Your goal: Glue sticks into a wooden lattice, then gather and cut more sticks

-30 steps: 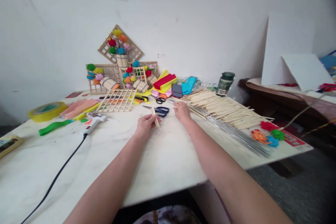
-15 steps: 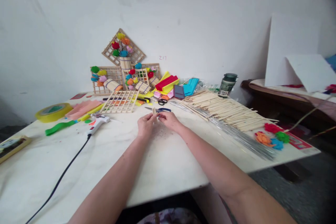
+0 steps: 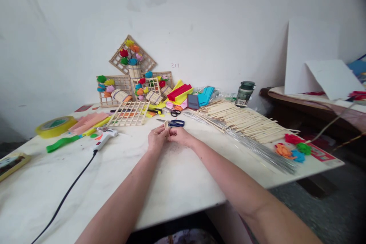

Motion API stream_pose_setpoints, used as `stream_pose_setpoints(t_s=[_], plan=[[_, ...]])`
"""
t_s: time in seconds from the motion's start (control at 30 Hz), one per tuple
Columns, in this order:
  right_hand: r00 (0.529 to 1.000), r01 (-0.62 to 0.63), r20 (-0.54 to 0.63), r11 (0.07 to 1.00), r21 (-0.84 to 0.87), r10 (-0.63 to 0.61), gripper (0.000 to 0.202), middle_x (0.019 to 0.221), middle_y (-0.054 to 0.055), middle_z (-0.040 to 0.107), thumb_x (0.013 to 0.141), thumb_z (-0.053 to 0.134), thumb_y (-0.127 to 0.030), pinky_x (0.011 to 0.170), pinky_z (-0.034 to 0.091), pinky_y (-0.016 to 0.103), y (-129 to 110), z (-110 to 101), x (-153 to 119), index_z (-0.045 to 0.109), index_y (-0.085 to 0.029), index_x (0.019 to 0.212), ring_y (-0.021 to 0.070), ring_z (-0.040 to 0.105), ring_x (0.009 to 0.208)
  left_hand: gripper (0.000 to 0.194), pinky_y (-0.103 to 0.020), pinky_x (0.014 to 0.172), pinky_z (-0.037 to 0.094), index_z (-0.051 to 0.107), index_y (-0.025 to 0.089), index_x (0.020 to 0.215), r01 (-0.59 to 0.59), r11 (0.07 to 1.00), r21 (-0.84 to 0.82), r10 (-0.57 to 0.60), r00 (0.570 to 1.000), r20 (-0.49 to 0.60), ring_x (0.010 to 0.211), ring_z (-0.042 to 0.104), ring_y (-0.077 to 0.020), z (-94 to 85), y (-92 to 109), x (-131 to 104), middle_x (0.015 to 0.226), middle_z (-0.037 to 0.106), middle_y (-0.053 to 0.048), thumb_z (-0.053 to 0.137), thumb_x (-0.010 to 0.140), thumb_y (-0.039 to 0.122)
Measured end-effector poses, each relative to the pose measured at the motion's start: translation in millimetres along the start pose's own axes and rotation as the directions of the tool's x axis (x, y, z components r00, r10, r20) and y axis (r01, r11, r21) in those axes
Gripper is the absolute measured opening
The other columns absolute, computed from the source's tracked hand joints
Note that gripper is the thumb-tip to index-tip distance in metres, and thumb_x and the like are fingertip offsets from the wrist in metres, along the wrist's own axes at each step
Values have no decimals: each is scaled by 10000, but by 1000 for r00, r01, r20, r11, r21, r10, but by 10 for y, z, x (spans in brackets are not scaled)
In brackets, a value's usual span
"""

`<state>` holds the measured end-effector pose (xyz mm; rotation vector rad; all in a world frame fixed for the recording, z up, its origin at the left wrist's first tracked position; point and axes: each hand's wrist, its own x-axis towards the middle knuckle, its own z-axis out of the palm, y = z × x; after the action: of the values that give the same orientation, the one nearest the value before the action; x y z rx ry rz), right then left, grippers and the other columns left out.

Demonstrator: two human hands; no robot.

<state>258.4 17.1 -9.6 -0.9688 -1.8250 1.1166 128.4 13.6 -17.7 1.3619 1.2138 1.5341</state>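
Observation:
Both hands meet over the middle of the table. My left hand (image 3: 156, 137) is closed around a small bundle of short wooden sticks (image 3: 166, 124), held upright. The fingers of my right hand (image 3: 180, 136) are pinched against the same sticks from the other side; their tips are partly hidden. Just behind the hands lie scissors with dark blue handles (image 3: 176, 123). A lattice of wooden sticks (image 3: 130, 114) rests to the left, with a white glue gun (image 3: 105, 139) in front of it.
Many loose wooden sticks (image 3: 243, 120) and a bundle of silver wires (image 3: 263, 154) spread to the right. A dark bottle (image 3: 245, 93) stands behind them. Yellow tape (image 3: 54, 126) lies at left. Finished lattices with paper flowers (image 3: 133, 55) lean against the wall. The glue gun's black cord (image 3: 71, 188) crosses the front left.
My right hand's fingers have drawn in closer around the sticks. The whole view has shifted slightly; the things on the table stay in place.

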Motion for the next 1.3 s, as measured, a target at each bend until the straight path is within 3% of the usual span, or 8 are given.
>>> stream_pose_setpoints(t_s=[0.13,0.33,0.63,0.87,0.97,1.07,1.17,1.3], plan=[[989,-65,-129,997,37,69,78,543,-25,570,643,591,-170,606,400,211,44,39,25,632,-111,613,88,504,552,277,-238,738,445,718,181,818,89,993,-77,-82,992,93,811,617,-176,25,70,-64,836,705,-39,694,606,357],[992,-43,-120,994,-102,31,99,568,-8,606,664,584,-154,594,402,202,91,-4,41,655,-115,607,88,520,564,328,-209,671,425,719,159,808,136,983,-120,-117,981,157,756,600,-160,26,116,-97,754,697,-36,707,581,397],[994,-54,-100,993,-101,44,58,543,-16,604,611,608,-117,609,407,222,165,-34,66,662,-122,589,109,538,575,343,-197,592,383,718,133,781,85,996,32,-90,980,180,635,546,-124,11,91,-97,625,649,-12,669,610,426],[997,-28,-73,999,31,30,130,603,-2,616,713,573,-228,585,409,204,93,7,43,602,-126,637,92,547,579,367,-210,566,399,707,140,825,139,979,-152,-124,987,104,566,521,-103,38,120,-110,603,616,5,693,585,418],[995,-92,-36,993,72,95,213,564,-14,576,780,519,-307,461,378,179,24,34,24,523,-143,644,75,514,479,422,-238,594,423,691,134,892,171,954,-246,-148,983,113,554,535,-108,26,141,-108,611,613,-1,696,588,427],[995,-84,-53,995,57,87,254,518,-44,496,813,477,-327,379,336,166,-50,49,0,478,-155,626,50,428,379,448,-270,708,443,684,123,906,187,928,-324,-171,982,75,699,584,-139,10,155,-90,754,654,-41,717,565,411],[995,-58,-76,998,32,60,269,511,-58,441,826,454,-325,355,321,164,-90,50,-17,468,-162,613,41,370,356,406,-289,803,429,695,130,845,186,910,-370,-184,982,40,821,585,-155,6,151,-66,853,665,-56,731,543,400],[997,-57,-55,998,-34,55,269,500,-58,430,822,456,-303,359,327,171,-73,30,-17,455,-163,592,45,374,353,390,-306,812,434,698,131,823,199,899,-391,-198,979,43,763,589,-139,15,137,-66,827,667,-46,742,531,386]])
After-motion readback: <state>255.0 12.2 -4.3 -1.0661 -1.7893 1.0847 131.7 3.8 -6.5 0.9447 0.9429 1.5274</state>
